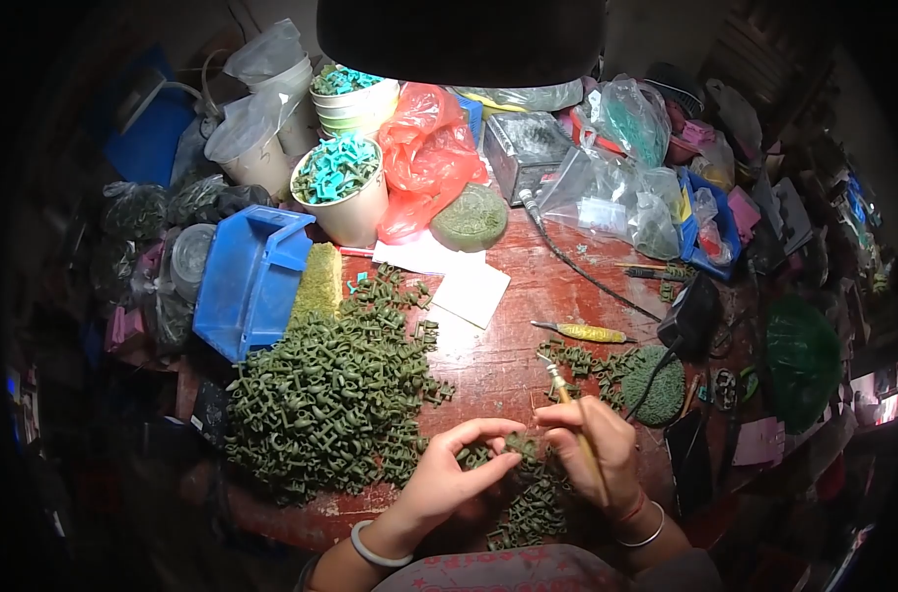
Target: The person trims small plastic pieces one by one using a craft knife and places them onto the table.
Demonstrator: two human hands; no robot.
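My left hand [461, 472] pinches a small dark-green piece [518, 447] between thumb and fingertips, at the front of the red table. Closed around a slim pen-like tool [563, 387] is my right hand [607, 446]; the tool's wooden handle crosses the hand, its metal tip pointing up and away. The fingertips of both hands are close together near the held piece. A large heap of similar green pieces [321, 405] lies left of my left hand. Under and between my hands is a smaller pile [528, 513], with more pieces [592, 363] beyond my right hand.
A yellow-handled tool [587, 333], a round green pad [654, 385] and a white tile [471, 294] lie on the table. A blue bin [251, 281] tilts behind the heap. Buckets of pieces [338, 192] and a grey box with a cable [526, 148] stand at the back.
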